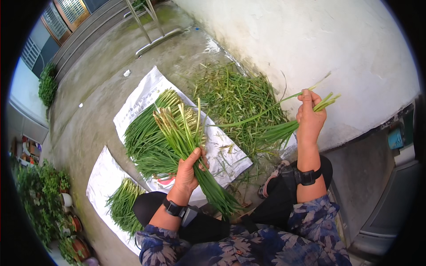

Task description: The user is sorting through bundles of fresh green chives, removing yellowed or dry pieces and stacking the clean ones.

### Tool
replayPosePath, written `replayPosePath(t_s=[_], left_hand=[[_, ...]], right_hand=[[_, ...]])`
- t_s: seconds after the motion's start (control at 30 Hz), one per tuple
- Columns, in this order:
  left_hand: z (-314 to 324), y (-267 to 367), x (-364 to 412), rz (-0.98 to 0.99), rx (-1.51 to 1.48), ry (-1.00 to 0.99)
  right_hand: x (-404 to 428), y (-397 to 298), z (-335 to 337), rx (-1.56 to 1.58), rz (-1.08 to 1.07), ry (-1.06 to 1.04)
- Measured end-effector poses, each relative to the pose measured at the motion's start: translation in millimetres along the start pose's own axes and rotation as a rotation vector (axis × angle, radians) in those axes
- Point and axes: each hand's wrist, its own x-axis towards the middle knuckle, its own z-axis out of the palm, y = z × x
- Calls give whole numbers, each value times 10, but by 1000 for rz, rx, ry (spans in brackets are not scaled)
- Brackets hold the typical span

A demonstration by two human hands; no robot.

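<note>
My left hand point(190, 170) is closed around a thick bunch of garlic chives point(182, 141), pale stem ends up and green leaves hanging toward my lap. To the right, my right hand point(311, 111) grips a smaller bundle of chives point(281, 131), its cut stems poking out past the fingers. Thumb and forefinger of that hand also pinch a single long strand point(256, 120). Beyond my left hand, a large pile of chives point(146, 143) lies on a white woven sack point(229, 163), stem ends facing right.
A heap of loose trimmings point(239, 96) lies against the white wall point(316, 43). Nearer left, a second white sack point(103, 186) bears another chive pile point(124, 202). Potted plants point(78, 247) line the left edge. A metal rack point(156, 43) stands on the concrete at the back.
</note>
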Motion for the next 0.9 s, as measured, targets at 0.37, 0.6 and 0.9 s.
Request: replayPosePath(t_s=[0.37, 0.6, 0.9], left_hand=[[245, -108, -14, -105, 179, -128], [303, -209, -97, -217, 248, -109], [115, 62, -78, -56, 168, 2]], right_hand=[[-541, 129, 167, -194, 297, -669], [-572, 255, 167, -209, 170, -740], [-251, 64, 121, -677, -461, -536]])
